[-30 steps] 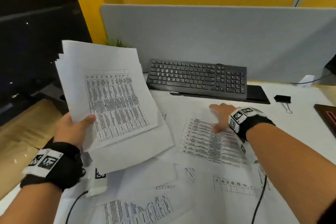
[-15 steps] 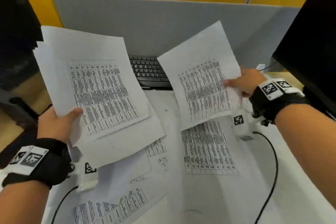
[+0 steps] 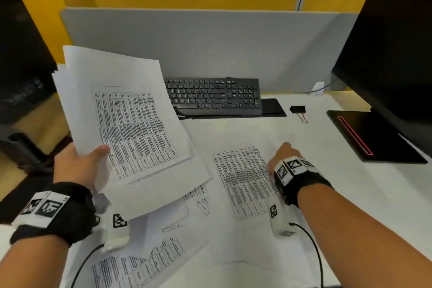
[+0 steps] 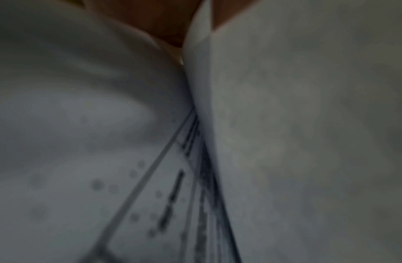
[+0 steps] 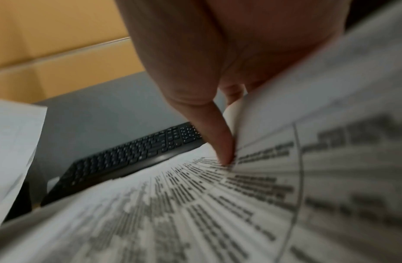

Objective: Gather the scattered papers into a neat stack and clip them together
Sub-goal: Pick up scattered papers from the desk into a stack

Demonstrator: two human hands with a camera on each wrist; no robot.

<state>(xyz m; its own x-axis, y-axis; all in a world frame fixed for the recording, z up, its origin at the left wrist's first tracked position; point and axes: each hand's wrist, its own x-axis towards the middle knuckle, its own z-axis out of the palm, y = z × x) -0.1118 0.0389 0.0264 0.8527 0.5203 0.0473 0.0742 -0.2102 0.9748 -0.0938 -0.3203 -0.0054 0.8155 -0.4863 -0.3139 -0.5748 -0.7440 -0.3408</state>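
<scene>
My left hand (image 3: 81, 166) grips a lifted stack of printed papers (image 3: 131, 124) at its lower left corner, thumb on top. The left wrist view is filled by those blurred sheets (image 4: 308, 142). My right hand (image 3: 281, 154) is down on a printed sheet (image 3: 240, 177) that lies on the desk. In the right wrist view the thumb (image 5: 222, 142) presses on this sheet (image 5: 195, 213) and its right edge curls up against the fingers, so the hand pinches it. More sheets (image 3: 140, 264) lie scattered near the front. A black binder clip (image 3: 298, 110) sits behind the right hand, untouched.
A black keyboard (image 3: 212, 96) stands at the back of the white desk (image 3: 350, 194), in front of a grey divider (image 3: 198, 42). A dark monitor (image 3: 392, 54) and its base (image 3: 374, 135) fill the right side. Wrist cables trail over the papers.
The sheet my right hand held up half a second ago is gone from it. That hand has dropped to another sheet on the desk. The left hand still holds its stack up.
</scene>
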